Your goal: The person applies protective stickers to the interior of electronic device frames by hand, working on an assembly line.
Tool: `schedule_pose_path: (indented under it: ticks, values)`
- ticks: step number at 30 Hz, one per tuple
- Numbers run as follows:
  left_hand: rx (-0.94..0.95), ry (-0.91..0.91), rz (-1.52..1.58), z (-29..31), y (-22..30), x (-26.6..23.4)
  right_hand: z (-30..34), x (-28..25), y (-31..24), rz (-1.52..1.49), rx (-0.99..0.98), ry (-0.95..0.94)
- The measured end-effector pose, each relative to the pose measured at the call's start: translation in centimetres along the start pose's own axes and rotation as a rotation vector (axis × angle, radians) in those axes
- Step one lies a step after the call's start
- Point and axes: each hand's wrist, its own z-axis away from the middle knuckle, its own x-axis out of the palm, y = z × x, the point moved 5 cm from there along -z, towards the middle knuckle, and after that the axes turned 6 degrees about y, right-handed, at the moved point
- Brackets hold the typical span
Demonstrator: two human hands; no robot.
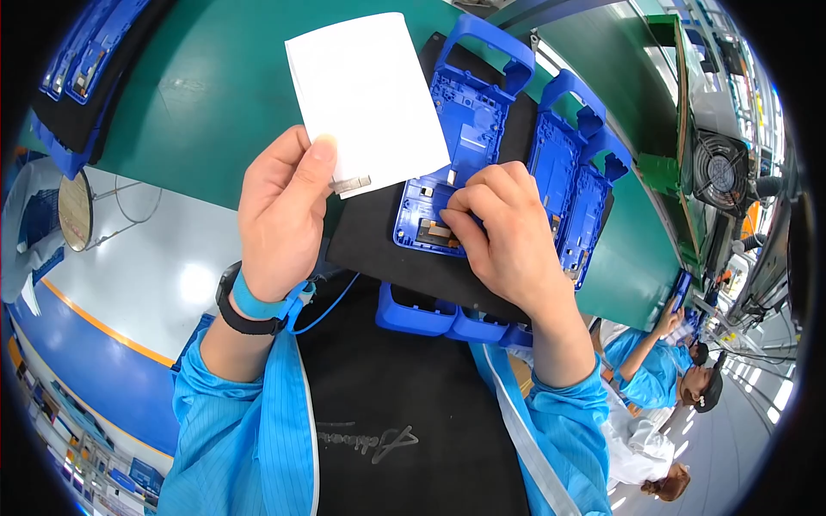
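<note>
My left hand (284,206) pinches the lower left edge of a white sheet (368,95) between thumb and fingers. Close to the thumb, a small greyish strip (353,184) sits at the sheet's lower corner. A blue plastic housing (465,153) with a looped handle lies on a black mat (368,225). Over its near end hovers my right hand (516,241), thumb and forefinger closed together; whatever is between them is too small to make out. Beside those fingertips, a dark part with brownish pieces (437,232) sits inside the housing.
More blue housings (559,168) rest on the mat to the right, and others (417,311) hang at its near edge. A green table (198,95) spreads beneath. Further blue parts (95,52) lie far left. A fan (721,172) and co-workers (650,370) are at the right.
</note>
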Motion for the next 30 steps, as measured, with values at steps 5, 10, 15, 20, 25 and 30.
schedule_pose_path:
  ticks: [5, 10, 15, 20, 25, 30]
  values:
    - [-0.016, -0.008, 0.007, -0.5, 0.0, 0.1, -0.1, -0.8, 0.6, -0.121, 0.040, 0.066]
    - [-0.089, -0.051, 0.065, -0.9, 0.2, 1.3, 1.1, -3.7, 1.5, -0.111, 0.130, 0.223]
    - [-0.202, -0.124, 0.053, -1.3, 0.2, 1.8, 13.2, -10.8, 12.8, 0.248, 0.787, 0.683]
    - [-0.207, -0.080, -0.068, -1.5, 0.0, 3.4, 19.9, -6.3, 14.6, 0.101, 0.967, 0.566]
    - [-0.145, -0.197, -0.175, -1.5, 1.5, 5.1, 19.7, -4.3, 13.2, -0.064, 0.930, 0.822]
    - [-0.037, -0.190, -0.260, -1.3, 1.7, 6.0, 19.0, -5.2, 12.1, -0.455, 1.005, 0.895]
